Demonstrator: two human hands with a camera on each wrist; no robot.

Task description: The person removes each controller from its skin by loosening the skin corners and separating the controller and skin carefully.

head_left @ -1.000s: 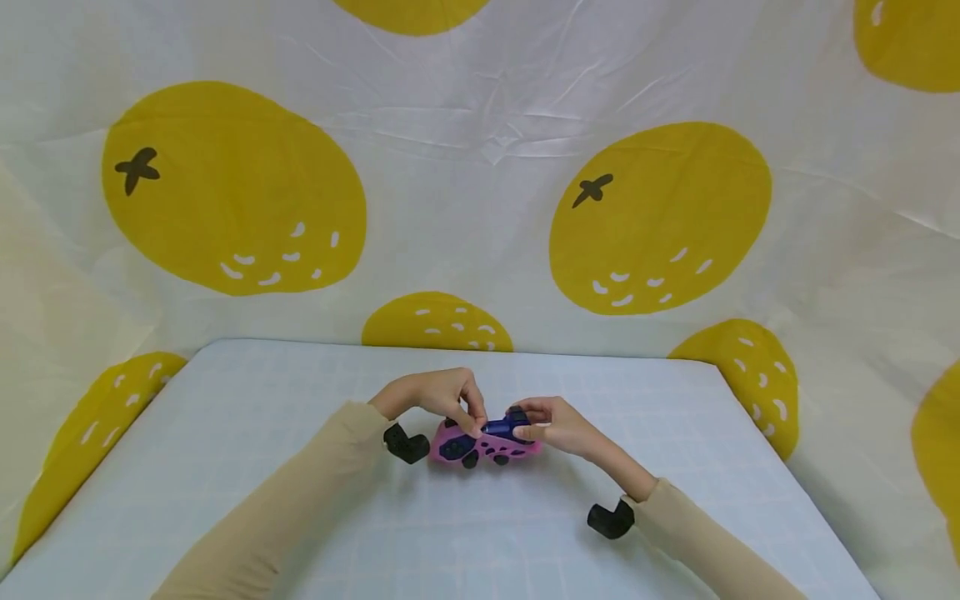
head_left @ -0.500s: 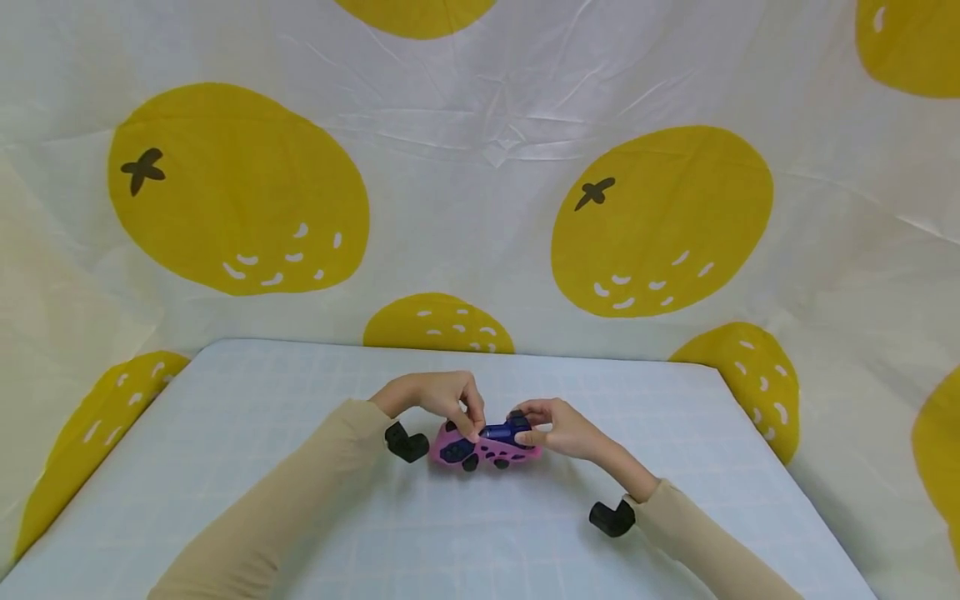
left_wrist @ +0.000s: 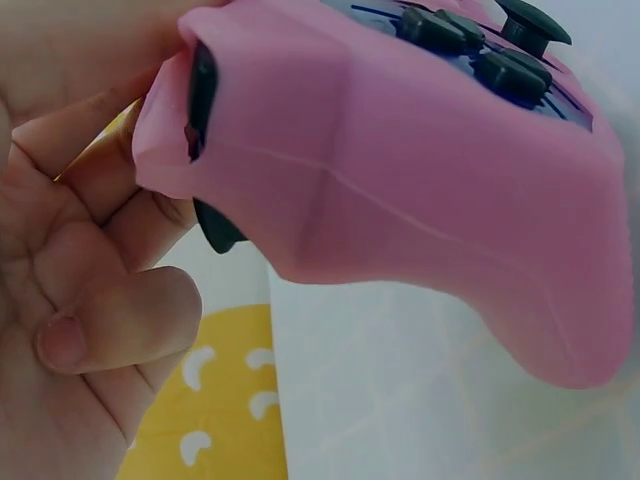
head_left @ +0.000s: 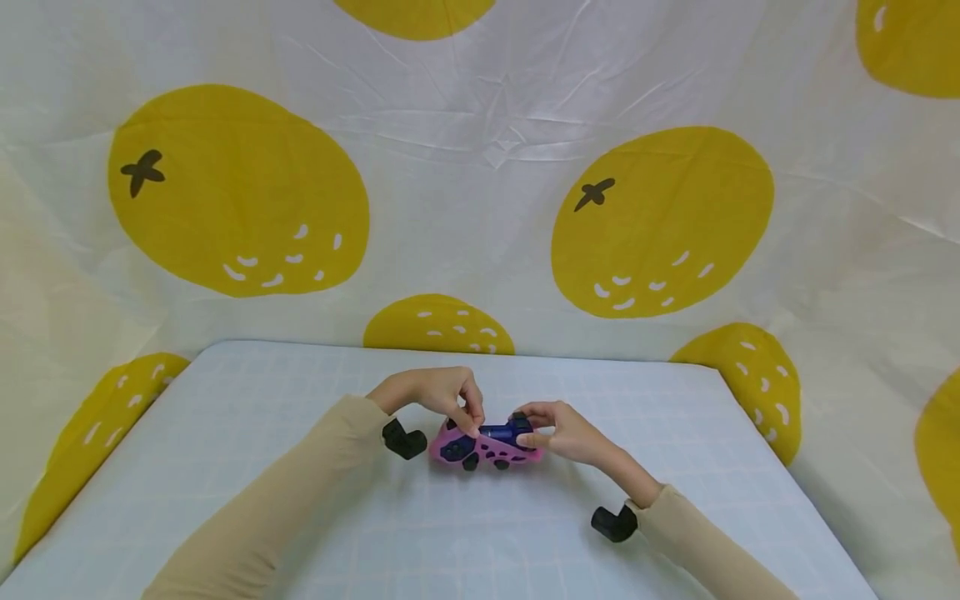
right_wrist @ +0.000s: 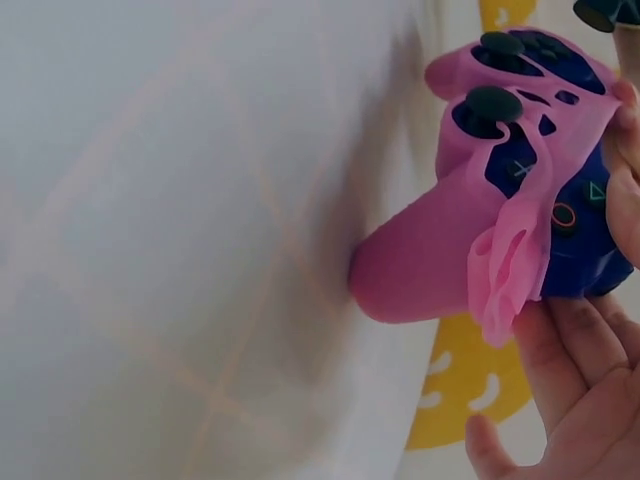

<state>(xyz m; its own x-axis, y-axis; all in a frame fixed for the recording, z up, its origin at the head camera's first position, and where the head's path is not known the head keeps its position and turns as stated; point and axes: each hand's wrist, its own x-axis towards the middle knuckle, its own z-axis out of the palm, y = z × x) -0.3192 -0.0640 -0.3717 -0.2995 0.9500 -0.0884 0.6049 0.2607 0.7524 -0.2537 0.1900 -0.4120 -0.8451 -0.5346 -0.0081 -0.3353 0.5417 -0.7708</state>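
Observation:
A blue game controller (head_left: 495,433) sits partly inside a pink silicone cover (head_left: 480,454), above the middle of the table. My left hand (head_left: 450,396) pinches the cover at its top edge. In the left wrist view the cover (left_wrist: 300,150) wraps the controller's left end, and a dark trigger pokes out through an opening. My right hand (head_left: 566,429) holds the controller's right end, thumb in front and fingers behind. From the right wrist view, the cover (right_wrist: 505,265) is bunched beside the bare blue right shoulder with its face buttons; fingers of my right hand (right_wrist: 590,400) lie against that shoulder.
The pale checked tabletop (head_left: 450,542) stretches around both arms. A white cloth with yellow fruit prints (head_left: 465,208) hangs behind and at the sides. Black wrist cameras (head_left: 405,439) are strapped near the beige sleeves (head_left: 292,500).
Both hands keep their holds in nearly the same place. The right hand has shifted very slightly down and to the right; the left has moved slightly left.

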